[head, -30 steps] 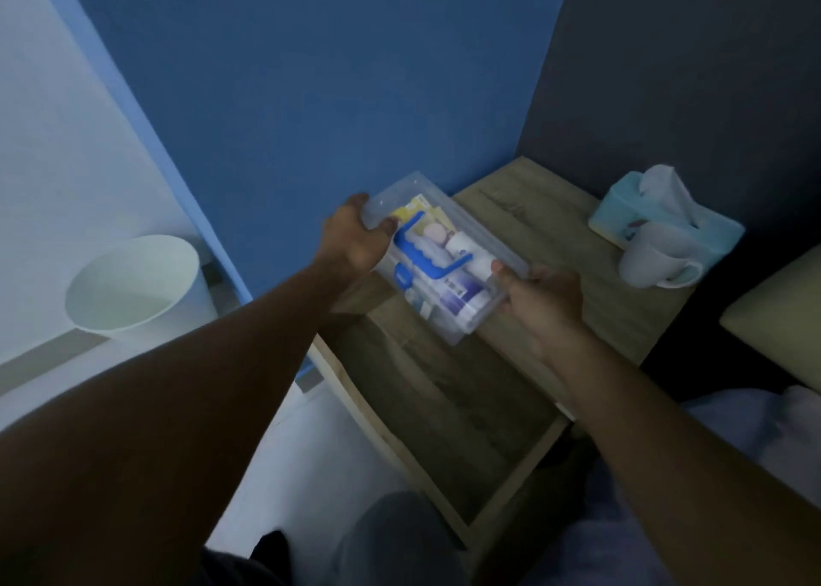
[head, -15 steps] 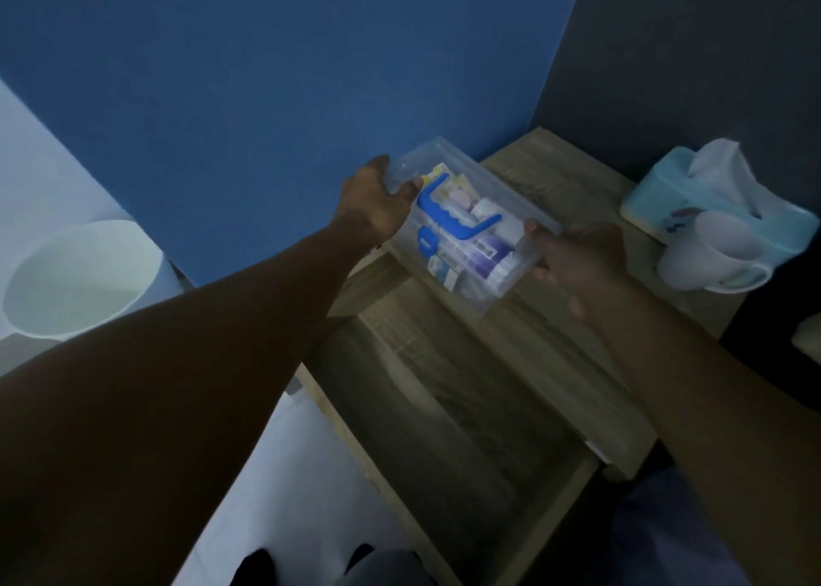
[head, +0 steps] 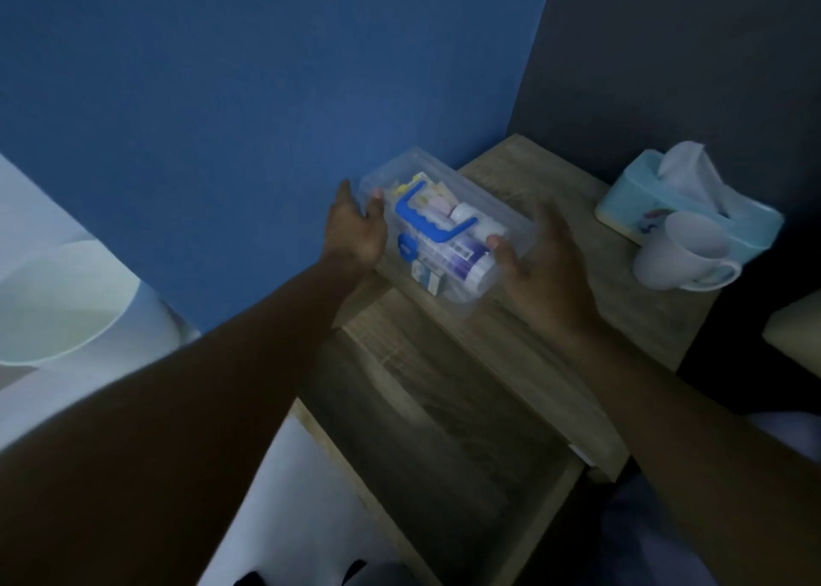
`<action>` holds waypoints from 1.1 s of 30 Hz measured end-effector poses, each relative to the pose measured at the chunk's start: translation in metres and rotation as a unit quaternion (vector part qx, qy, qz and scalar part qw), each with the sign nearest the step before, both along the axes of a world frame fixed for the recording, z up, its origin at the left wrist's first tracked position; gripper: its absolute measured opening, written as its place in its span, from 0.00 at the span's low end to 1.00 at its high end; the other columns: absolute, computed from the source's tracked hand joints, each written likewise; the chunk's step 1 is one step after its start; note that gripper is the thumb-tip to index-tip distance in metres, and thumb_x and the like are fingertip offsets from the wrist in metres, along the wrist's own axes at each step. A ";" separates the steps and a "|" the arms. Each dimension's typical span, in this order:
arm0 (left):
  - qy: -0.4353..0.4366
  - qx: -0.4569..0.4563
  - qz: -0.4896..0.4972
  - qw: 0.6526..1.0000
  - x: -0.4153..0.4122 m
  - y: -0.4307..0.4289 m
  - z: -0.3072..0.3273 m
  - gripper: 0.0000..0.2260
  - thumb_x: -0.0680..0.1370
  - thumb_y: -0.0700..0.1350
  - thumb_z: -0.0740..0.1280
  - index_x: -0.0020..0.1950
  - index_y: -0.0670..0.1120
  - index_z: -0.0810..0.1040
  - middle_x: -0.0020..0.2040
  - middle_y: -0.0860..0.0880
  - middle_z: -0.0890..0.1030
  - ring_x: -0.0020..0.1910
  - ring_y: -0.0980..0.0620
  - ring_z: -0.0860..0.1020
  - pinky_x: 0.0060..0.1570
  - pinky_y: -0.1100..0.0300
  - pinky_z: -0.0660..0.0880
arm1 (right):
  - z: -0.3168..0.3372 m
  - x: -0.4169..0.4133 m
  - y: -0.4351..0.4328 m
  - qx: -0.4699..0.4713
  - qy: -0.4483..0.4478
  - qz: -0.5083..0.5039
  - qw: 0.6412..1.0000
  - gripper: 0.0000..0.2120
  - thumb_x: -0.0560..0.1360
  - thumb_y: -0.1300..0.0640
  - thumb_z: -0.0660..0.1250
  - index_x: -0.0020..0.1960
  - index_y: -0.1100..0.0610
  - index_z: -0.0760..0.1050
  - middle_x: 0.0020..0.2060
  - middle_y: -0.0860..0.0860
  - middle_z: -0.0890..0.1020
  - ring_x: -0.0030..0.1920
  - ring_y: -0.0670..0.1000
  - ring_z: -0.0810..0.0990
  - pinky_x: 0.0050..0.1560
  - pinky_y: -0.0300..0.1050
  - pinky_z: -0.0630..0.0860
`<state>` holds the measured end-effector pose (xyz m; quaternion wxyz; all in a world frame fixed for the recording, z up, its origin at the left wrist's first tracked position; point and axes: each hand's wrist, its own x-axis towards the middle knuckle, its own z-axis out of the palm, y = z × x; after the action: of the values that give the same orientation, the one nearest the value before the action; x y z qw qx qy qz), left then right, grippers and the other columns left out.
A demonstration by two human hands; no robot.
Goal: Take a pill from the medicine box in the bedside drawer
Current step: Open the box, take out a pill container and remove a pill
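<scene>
Clear plastic medicine box with blue handle (head: 444, 234) sits on the wooden bedside table top (head: 591, 319), at its edge above the open drawer (head: 426, 416). Left hand (head: 355, 230) spread against its left end, right hand (head: 546, 261) loose at right end, thumb touching. Steady box with one hand, unlatch lid gently, keep it level. White mug (head: 679, 252) nearby

The box (head: 444, 239) sits on the counter (head: 551, 319) at its left rear corner, against the wall. The left hand (head: 355, 230) is at the box's left end, the right hand (head: 542, 265) at its right end. Far right on the counter stands a mug (head: 679, 252), a tissue box (head: 666, 203) just behind it. The open drawer (head: 444, 430) juts out in front, below the counter. A bin (head: 57, 301) stands on the floor, far left.
</scene>
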<state>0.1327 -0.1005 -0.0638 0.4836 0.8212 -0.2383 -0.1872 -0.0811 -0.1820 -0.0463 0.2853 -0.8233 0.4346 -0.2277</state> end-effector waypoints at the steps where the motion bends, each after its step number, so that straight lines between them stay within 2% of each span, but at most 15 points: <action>1: 0.017 -0.005 0.020 1.000 -0.007 0.003 -0.003 0.27 0.82 0.55 0.57 0.78 0.45 0.59 0.74 0.43 0.69 0.72 0.45 0.68 0.69 0.56 0.65 | -0.001 -0.002 0.004 -0.026 0.015 0.034 0.999 0.37 0.79 0.39 0.61 0.80 0.52 0.52 0.79 0.54 0.60 0.77 0.54 0.63 0.68 0.54 0.73; 4: 0.078 -0.016 0.036 0.996 -0.031 0.007 -0.016 0.20 0.81 0.52 0.60 0.71 0.47 0.67 0.66 0.45 0.76 0.63 0.45 0.76 0.56 0.59 0.69 | -0.007 -0.006 0.009 -0.061 0.077 0.086 0.991 0.38 0.79 0.35 0.56 0.81 0.54 0.50 0.80 0.54 0.56 0.79 0.54 0.57 0.73 0.55 0.65; 6: 0.162 -0.045 0.030 0.985 -0.043 0.006 -0.022 0.21 0.80 0.55 0.61 0.71 0.48 0.69 0.64 0.45 0.78 0.59 0.46 0.78 0.60 0.53 0.74 | -0.010 -0.006 0.011 -0.081 0.118 0.091 0.985 0.41 0.78 0.32 0.53 0.81 0.56 0.48 0.81 0.55 0.51 0.81 0.54 0.51 0.74 0.56 0.61; 8: 0.208 -0.076 0.033 0.975 -0.049 0.004 -0.023 0.22 0.79 0.59 0.61 0.66 0.46 0.75 0.60 0.45 0.80 0.56 0.47 0.80 0.59 0.47 0.77 | -0.009 -0.004 0.010 -0.095 0.143 0.084 0.982 0.45 0.77 0.29 0.53 0.81 0.58 0.47 0.81 0.56 0.51 0.81 0.55 0.49 0.76 0.56 0.58; 10: 0.224 -0.107 0.059 0.967 -0.051 0.003 -0.025 0.20 0.77 0.60 0.64 0.57 0.45 0.80 0.52 0.47 0.83 0.51 0.48 0.82 0.56 0.48 0.79 | -0.007 -0.003 0.008 -0.114 0.165 0.079 0.977 0.47 0.75 0.29 0.56 0.81 0.59 0.49 0.81 0.57 0.53 0.81 0.56 0.50 0.77 0.57 0.59; 12: 0.246 -0.126 0.080 0.958 -0.052 0.002 -0.027 0.19 0.75 0.59 0.69 0.54 0.44 0.80 0.47 0.48 0.84 0.48 0.49 0.83 0.54 0.48 0.80 | -0.007 -0.002 0.005 -0.134 0.183 0.078 0.971 0.49 0.74 0.30 0.61 0.81 0.60 0.51 0.80 0.58 0.55 0.80 0.57 0.52 0.77 0.57 0.60; 16: 0.287 -0.162 0.112 0.938 -0.053 0.001 -0.029 0.23 0.71 0.55 0.75 0.57 0.40 0.78 0.50 0.45 0.83 0.46 0.50 0.83 0.52 0.50 0.81 | -0.013 0.000 0.004 -0.152 0.201 0.067 0.965 0.54 0.69 0.29 0.66 0.80 0.61 0.51 0.80 0.59 0.56 0.80 0.57 0.53 0.77 0.55 0.60; 19: 0.285 -0.174 0.101 0.937 -0.054 0.005 -0.031 0.19 0.74 0.52 0.73 0.57 0.42 0.77 0.52 0.46 0.82 0.48 0.52 0.82 0.49 0.56 0.82 | -0.015 0.003 0.002 -0.163 0.212 0.057 0.962 0.57 0.66 0.27 0.68 0.80 0.61 0.52 0.80 0.60 0.57 0.80 0.58 0.55 0.76 0.54 0.59; 21: 0.250 -0.153 0.087 0.952 -0.055 0.010 -0.033 0.13 0.77 0.52 0.70 0.57 0.46 0.78 0.52 0.48 0.82 0.50 0.52 0.82 0.49 0.56 0.82 | -0.016 0.005 0.000 -0.168 0.224 0.052 0.959 0.58 0.65 0.26 0.68 0.80 0.61 0.52 0.79 0.59 0.58 0.80 0.57 0.56 0.76 0.52 0.59; 23: 0.140 -0.110 0.068 0.982 -0.057 0.017 -0.035 0.10 0.79 0.49 0.67 0.59 0.49 0.79 0.54 0.50 0.82 0.47 0.57 0.81 0.43 0.63 0.79 | -0.015 0.008 -0.001 -0.162 0.235 0.047 0.957 0.59 0.64 0.26 0.69 0.80 0.60 0.52 0.79 0.59 0.58 0.80 0.57 0.55 0.75 0.52 0.59; 25: 0.012 -0.064 0.029 0.997 -0.058 0.023 -0.040 0.14 0.80 0.45 0.64 0.65 0.49 0.78 0.55 0.51 0.82 0.45 0.60 0.80 0.42 0.69 0.75 | -0.014 0.011 -0.002 -0.157 0.244 0.042 0.956 0.58 0.64 0.26 0.69 0.80 0.59 0.53 0.79 0.58 0.58 0.79 0.57 0.57 0.75 0.53 0.61; 27: -0.074 -0.027 -0.021 0.997 -0.058 0.027 -0.047 0.17 0.81 0.46 0.61 0.70 0.48 0.74 0.59 0.48 0.81 0.51 0.56 0.80 0.48 0.66 0.75 | -0.013 0.012 -0.003 -0.156 0.248 0.039 0.955 0.57 0.64 0.27 0.70 0.79 0.58 0.54 0.79 0.57 0.59 0.79 0.56 0.58 0.74 0.54 0.64; 29: -0.105 0.015 -0.062 0.993 -0.057 0.029 -0.054 0.19 0.82 0.48 0.58 0.73 0.51 0.69 0.61 0.45 0.80 0.52 0.56 0.77 0.48 0.65 0.72 | -0.011 0.012 -0.003 -0.158 0.251 0.039 0.954 0.56 0.64 0.27 0.70 0.78 0.58 0.55 0.79 0.57 0.60 0.78 0.56 0.59 0.73 0.54 0.65; 33: -0.131 0.066 -0.138 0.979 -0.050 0.035 -0.059 0.25 0.80 0.50 0.57 0.77 0.54 0.58 0.59 0.44 0.78 0.48 0.54 0.77 0.45 0.65 0.69 | -0.006 0.012 -0.003 -0.147 0.265 0.042 0.952 0.55 0.64 0.27 0.70 0.79 0.57 0.55 0.78 0.56 0.61 0.77 0.56 0.62 0.72 0.54 0.66</action>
<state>0.0824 -0.0652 -0.1225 0.3623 0.8280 -0.3977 -0.1581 -0.0688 -0.1849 -0.0527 0.0450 -0.9044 0.4212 -0.0510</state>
